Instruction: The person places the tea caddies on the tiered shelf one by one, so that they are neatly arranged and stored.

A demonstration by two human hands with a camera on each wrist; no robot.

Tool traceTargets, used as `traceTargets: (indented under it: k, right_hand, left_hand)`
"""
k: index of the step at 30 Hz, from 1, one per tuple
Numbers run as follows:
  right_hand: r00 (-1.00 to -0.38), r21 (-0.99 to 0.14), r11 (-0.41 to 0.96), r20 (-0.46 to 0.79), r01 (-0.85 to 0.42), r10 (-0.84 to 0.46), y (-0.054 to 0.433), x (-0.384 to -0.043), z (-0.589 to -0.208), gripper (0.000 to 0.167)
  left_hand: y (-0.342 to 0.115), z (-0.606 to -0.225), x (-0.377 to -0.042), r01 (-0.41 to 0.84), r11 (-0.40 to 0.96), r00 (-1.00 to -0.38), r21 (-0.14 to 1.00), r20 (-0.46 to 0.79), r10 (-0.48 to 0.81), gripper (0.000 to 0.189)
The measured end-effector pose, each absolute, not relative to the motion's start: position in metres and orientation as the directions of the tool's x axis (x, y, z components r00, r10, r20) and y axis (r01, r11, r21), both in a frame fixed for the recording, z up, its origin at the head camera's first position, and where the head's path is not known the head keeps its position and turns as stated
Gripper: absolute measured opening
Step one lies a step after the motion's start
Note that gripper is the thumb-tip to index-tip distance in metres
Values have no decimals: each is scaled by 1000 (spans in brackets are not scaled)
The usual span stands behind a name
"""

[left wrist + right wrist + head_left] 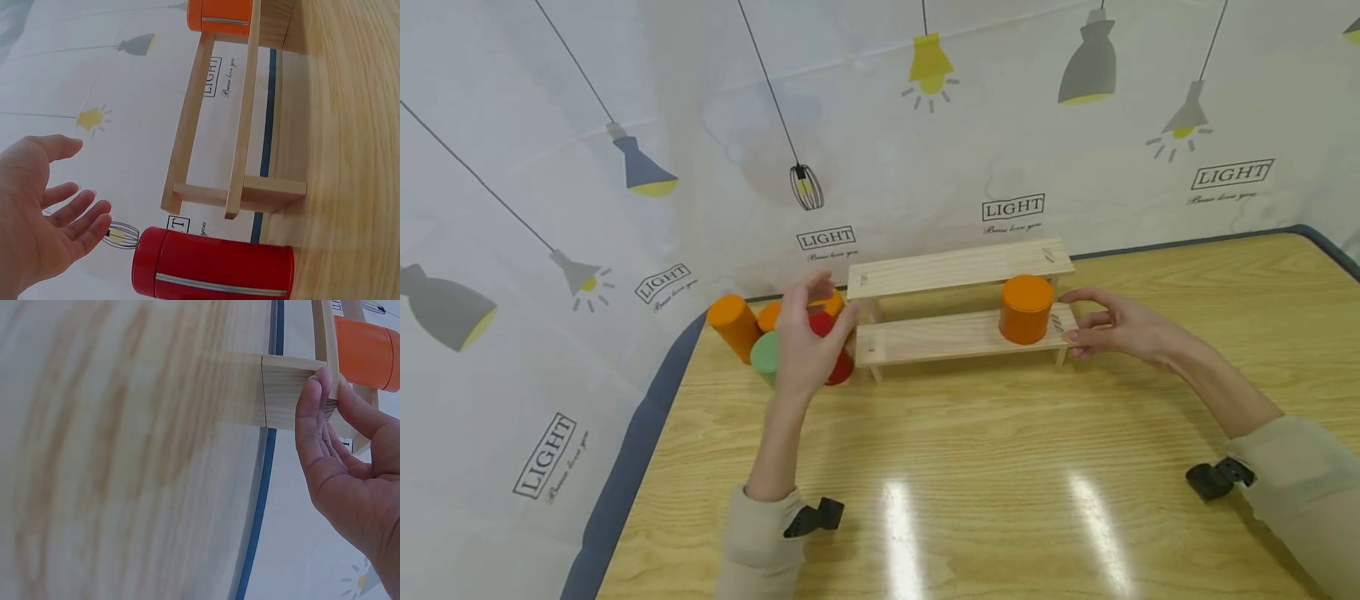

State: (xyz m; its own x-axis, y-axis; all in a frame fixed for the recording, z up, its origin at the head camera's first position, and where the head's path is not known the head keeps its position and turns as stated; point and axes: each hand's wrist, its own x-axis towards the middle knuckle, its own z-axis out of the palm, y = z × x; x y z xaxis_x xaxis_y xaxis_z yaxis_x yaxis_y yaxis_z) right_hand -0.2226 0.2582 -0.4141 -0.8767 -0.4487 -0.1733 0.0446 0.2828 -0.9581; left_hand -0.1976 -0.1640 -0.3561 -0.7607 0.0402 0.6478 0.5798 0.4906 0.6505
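Observation:
A two-tier wooden shelf (pixel 932 337) stands on the table near the wall. On its lower step, toward the right end, sits a short orange canister (pixel 1026 315). My right hand (pixel 1123 329) pinches the right end of that lower step, thumb above and fingers below, as the right wrist view shows. Just left of the shelf, my left hand (pixel 805 350) is raised with fingers apart and nothing in it. A red canister (pixel 219 265) stands beside it, partly covered by this hand in the head view.
Left of the shelf cluster a green canister (pixel 765 353), a tall orange canister (pixel 732 323) and other orange ones partly behind my left hand. A cloth printed with lamps (pixel 880 150) hangs behind the wooden table (pixel 970 467).

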Motion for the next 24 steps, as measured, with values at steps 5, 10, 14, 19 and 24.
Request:
traceTargets:
  k: [5,10,14,19,24]
  right_hand:
    - [-873,-955,291,-188,55,-449,259,-223,-413,67]
    - [-870,-956,289,-191,59,-454,259,-223,-412,66]
    - [-869,-956,287,-190,58,-458,258,-223,-411,66]
    - [-867,-955,290,-195,62,-458,258,-223,-410,66]
    - [-865,-954,291,-200,66,-460,257,-223,-409,67]
  left_hand:
    - [-181,-356,-194,545,514,-773,663,634,2,47]
    - [-199,-359,-192,493,550,-790,674,612,-41,46]
    - [-213,-364,-190,432,574,-814,695,575,-83,46]
    - [-230,-373,-189,358,571,-856,739,504,-116,49]
    - [-247,-380,-188,269,583,-902,767,412,-125,54]
